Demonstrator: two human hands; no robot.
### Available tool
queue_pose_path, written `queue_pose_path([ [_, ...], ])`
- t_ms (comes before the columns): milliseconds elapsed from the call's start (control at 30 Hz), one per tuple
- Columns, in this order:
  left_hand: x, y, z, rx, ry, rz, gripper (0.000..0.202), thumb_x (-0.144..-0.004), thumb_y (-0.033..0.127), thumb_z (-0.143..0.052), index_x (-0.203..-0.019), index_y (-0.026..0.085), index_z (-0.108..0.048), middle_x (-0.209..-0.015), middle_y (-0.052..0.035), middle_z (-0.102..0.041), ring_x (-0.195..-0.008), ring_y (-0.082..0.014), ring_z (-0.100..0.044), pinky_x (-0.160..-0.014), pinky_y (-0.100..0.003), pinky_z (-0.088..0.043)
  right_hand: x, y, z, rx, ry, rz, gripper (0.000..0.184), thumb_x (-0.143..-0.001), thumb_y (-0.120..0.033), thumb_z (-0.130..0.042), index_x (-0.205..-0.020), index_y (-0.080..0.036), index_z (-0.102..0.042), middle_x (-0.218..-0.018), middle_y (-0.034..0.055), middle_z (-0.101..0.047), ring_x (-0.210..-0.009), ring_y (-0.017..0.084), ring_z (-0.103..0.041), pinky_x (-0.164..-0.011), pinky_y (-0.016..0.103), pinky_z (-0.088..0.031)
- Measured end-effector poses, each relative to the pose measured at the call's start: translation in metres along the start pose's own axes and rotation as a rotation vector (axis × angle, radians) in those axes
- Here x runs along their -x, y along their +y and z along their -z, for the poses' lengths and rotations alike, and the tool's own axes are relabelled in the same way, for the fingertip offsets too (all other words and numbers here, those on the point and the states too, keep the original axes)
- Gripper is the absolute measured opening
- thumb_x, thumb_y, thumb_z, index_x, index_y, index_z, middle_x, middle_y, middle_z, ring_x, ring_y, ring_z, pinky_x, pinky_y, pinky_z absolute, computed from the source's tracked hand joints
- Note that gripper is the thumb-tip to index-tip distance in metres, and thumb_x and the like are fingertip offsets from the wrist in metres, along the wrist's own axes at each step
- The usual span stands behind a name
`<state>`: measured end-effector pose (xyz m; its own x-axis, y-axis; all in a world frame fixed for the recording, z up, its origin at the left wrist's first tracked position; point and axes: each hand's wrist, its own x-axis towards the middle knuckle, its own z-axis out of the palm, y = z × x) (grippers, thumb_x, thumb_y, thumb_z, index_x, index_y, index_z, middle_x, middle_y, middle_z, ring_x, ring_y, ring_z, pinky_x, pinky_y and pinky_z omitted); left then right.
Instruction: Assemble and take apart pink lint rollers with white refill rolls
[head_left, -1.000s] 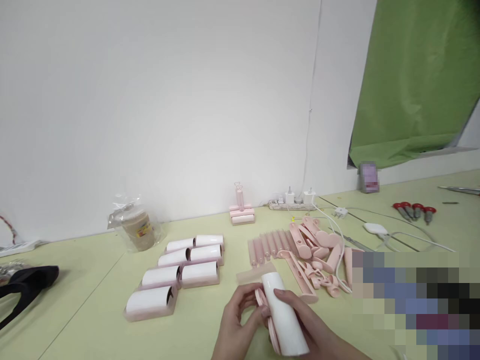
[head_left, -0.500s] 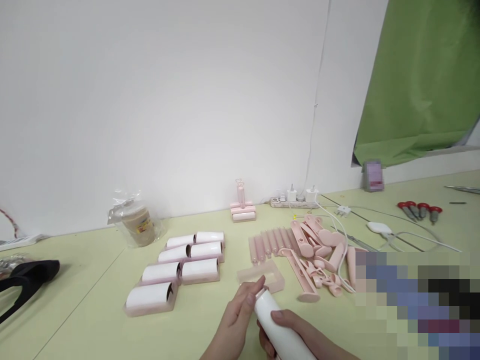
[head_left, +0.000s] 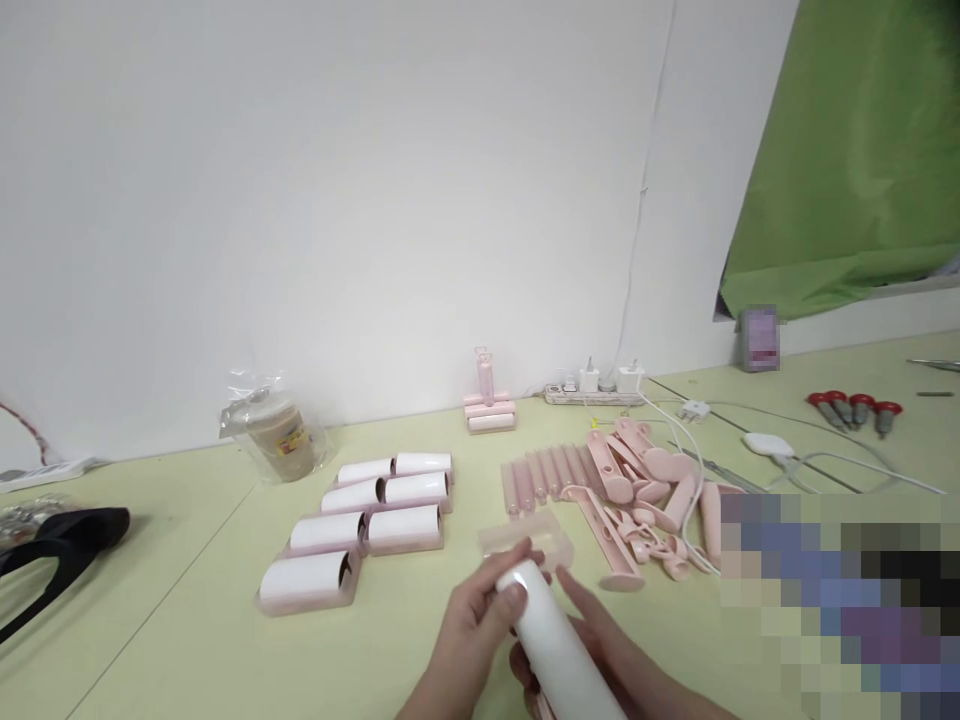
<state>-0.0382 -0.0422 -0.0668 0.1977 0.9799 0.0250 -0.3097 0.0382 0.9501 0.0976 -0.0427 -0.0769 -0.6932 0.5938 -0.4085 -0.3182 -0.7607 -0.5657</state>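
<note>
A white lint roller (head_left: pixel 559 640) is held slantwise between my two hands at the bottom of the head view. My left hand (head_left: pixel 480 620) grips its upper end, thumb on the near side and fingers over the far side. Around the lower part curls my right hand (head_left: pixel 600 630), with fingertips showing under the roller's left side and one digit lifted off. A bit of pink shows beneath the roller. Just beyond my hands lies a translucent pink cover (head_left: pixel 555 535). Several clear pink tubes (head_left: pixel 544 475) lie side by side behind it.
White paper rolls in pink cases (head_left: pixel 307 580) stand in rows at left. Right of centre are piled pink handle parts (head_left: pixel 611 545) beside a white cable. A power strip (head_left: pixel 592 393), a bagged cup (head_left: pixel 281 440) and red-handled tools (head_left: pixel 862 408) lie farther back.
My left thumb has shifted onto the roller's upper end, and the pink at that end is now hidden. A digit of my right hand has lifted off the roller. The view has shifted slightly.
</note>
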Motion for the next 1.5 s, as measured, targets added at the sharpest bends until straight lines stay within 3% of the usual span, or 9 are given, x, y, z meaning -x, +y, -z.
queue_pose_path([
  [133, -0.005, 0.022, 0.007, 0.278, 0.234, -0.022, 0.034, -0.075, 0.038, -0.058, -0.103, 0.019, -0.058, -0.118, -0.0108, -0.056, -0.098, -0.0257, -0.057, -0.08, -0.033, -0.045, 0.013, -0.014, 0.001, 0.091, 0.0, 0.301, 0.026, -0.066, -0.035, -0.064, -0.083, -0.018, -0.056, -0.07, 0.0, -0.055, -0.064, 0.013, -0.052, -0.058, 0.021, -0.039],
  [200, -0.008, 0.025, 0.009, 0.35, 0.304, -0.028, 0.029, -0.076, 0.036, -0.058, -0.098, 0.016, -0.06, -0.117, -0.0103, -0.056, -0.097, -0.0239, -0.057, -0.081, -0.03, -0.045, 0.018, -0.021, 0.004, 0.256, 0.096, 0.539, 0.034, -0.064, -0.024, -0.069, -0.093, -0.022, -0.053, -0.078, -0.0013, -0.054, -0.07, 0.012, -0.051, -0.06, 0.02, -0.039],
  [400, -0.019, 0.008, -0.014, 0.476, 0.295, 0.073, 0.025, -0.072, 0.032, -0.063, -0.086, 0.011, -0.061, -0.098, -0.0116, -0.062, -0.088, -0.0215, -0.059, -0.079, -0.03, -0.044, 0.026, -0.029, 0.005, 0.803, 0.122, 1.141, 0.006, -0.076, -0.023, -0.06, -0.077, -0.025, -0.055, -0.071, 0.0005, -0.053, -0.068, 0.015, -0.052, -0.059, 0.024, -0.042],
  [533, -0.026, 0.001, -0.04, 0.585, 0.197, 0.097, 0.017, -0.073, 0.028, -0.062, -0.076, 0.011, -0.061, -0.081, -0.0067, -0.062, -0.079, -0.0172, -0.057, -0.079, -0.028, -0.043, 0.025, -0.029, 0.011, 1.031, 0.231, 1.377, 0.014, -0.078, -0.019, -0.058, -0.086, -0.029, -0.055, -0.082, 0.0019, -0.054, -0.083, 0.017, -0.052, -0.073, 0.029, -0.044],
  [867, -0.025, 0.001, -0.055, 0.647, 0.161, 0.311, 0.019, -0.081, 0.027, -0.05, -0.084, 0.01, -0.06, -0.075, -0.006, -0.062, -0.066, -0.0144, -0.058, -0.068, -0.027, -0.046, 0.03, -0.038, 0.005, 1.274, 0.373, 1.535, 0.012, -0.08, -0.018, -0.054, -0.09, -0.025, -0.055, -0.084, 0.0034, -0.056, -0.08, 0.017, -0.055, -0.068, 0.028, -0.046],
  [1067, -0.024, 0.012, -0.049, 0.735, 0.177, 0.501, 0.024, -0.081, 0.026, -0.048, -0.062, 0.012, -0.055, -0.053, -0.0015, -0.053, -0.051, -0.0123, -0.055, -0.055, -0.022, -0.046, 0.025, -0.029, -0.02, 1.694, 0.202, 1.64, 0.015, -0.082, -0.024, -0.052, -0.097, -0.021, -0.049, -0.078, 0.0017, -0.064, -0.072, 0.016, -0.054, -0.068, 0.029, -0.042],
  [1200, -0.021, 0.02, -0.038, 0.756, 0.236, 0.542, 0.027, -0.078, 0.036, -0.053, -0.062, 0.014, -0.052, -0.048, 0.0025, -0.047, -0.041, -0.0098, -0.051, -0.041, -0.019, -0.044, 0.026, -0.035, -0.021, 1.742, 0.122, 1.486, 0.024, -0.084, -0.031, -0.046, -0.106, -0.021, -0.046, -0.092, 0.0045, -0.064, -0.083, 0.016, -0.055, -0.074, 0.028, -0.042],
  [1333, -0.015, 0.032, -0.024, 0.75, 0.369, 0.421, 0.022, -0.08, 0.033, -0.051, -0.085, 0.012, -0.053, -0.066, -0.0025, -0.057, -0.041, -0.0082, -0.052, -0.033, -0.017, -0.043, 0.031, -0.067, 0.013, 1.831, 0.666, 1.102, 0.018, -0.085, -0.026, -0.041, -0.098, -0.02, -0.053, -0.094, 0.0096, -0.06, -0.091, 0.022, -0.052, -0.077, 0.037, -0.041],
  [1500, -0.01, 0.038, -0.009, 0.829, 0.392, 0.324, 0.019, -0.083, 0.024, -0.047, -0.097, 0.011, -0.049, -0.069, -0.0021, -0.055, -0.043, -0.0072, -0.053, -0.033, -0.016, -0.045, 0.04, -0.08, 0.057, 2.044, 0.515, 0.868, 0.01, -0.062, -0.026, -0.068, -0.067, -0.021, -0.061, -0.086, 0.0071, -0.062, -0.083, 0.029, -0.056, -0.072, 0.042, -0.042],
])
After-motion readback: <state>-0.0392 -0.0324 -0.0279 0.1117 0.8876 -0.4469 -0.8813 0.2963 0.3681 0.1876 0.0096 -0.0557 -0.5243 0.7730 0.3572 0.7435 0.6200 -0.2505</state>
